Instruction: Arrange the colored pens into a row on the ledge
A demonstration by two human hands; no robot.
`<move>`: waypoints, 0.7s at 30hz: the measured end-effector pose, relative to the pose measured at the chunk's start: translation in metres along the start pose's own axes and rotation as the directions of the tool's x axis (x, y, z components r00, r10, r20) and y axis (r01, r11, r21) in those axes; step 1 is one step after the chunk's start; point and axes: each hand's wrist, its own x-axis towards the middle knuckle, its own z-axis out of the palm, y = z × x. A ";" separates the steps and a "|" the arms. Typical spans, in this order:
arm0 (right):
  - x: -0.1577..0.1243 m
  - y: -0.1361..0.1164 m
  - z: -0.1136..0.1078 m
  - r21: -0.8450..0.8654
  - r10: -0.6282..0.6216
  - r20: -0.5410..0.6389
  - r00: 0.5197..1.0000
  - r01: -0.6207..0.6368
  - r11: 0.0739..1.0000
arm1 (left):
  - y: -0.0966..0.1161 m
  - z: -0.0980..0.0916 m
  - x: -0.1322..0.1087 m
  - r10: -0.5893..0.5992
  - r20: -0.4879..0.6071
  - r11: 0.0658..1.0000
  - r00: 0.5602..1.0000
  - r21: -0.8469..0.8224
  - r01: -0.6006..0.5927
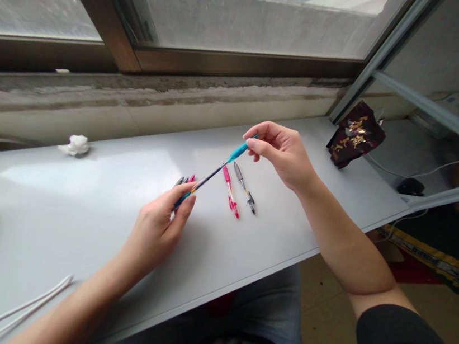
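Above the white tabletop, a blue pen in two parts spans my hands. My left hand is closed on its rear end, from which a dark ink refill sticks out. My right hand pinches the light-blue front grip, which meets the tip of the refill; whether it sits around the tip cannot be made out. On the table beneath lie a pink pen and a grey-black pen, side by side. Behind my left fingers, more pen parts in pink and dark grey show, partly hidden.
A crumpled white tissue lies toward the back left of the table. A dark wrapper bag stands at the right, by a metal frame. White cable loops at the front left. A window ledge borders the back.
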 end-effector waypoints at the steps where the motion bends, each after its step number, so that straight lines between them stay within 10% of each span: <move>1: 0.000 0.000 0.000 -0.002 0.003 0.008 1.000 -0.003 1.000 | 0.000 0.000 0.000 0.005 0.004 1.000 1.000 0.006 -0.005; 9: -0.006 0.007 0.012 -0.014 0.106 0.322 0.941 -0.107 0.994 | 0.004 -0.001 0.003 0.113 0.012 0.993 0.994 -0.035 -0.112; 14: -0.011 0.006 0.013 -0.306 0.205 0.300 0.932 -0.109 0.946 | 0.000 -0.002 0.005 0.167 -0.004 0.986 0.986 -0.012 -0.167; 21: -0.011 -0.006 0.002 -0.257 0.040 0.377 0.925 0.063 0.964 | -0.001 -0.005 0.006 0.145 0.030 0.989 0.989 -0.030 -0.144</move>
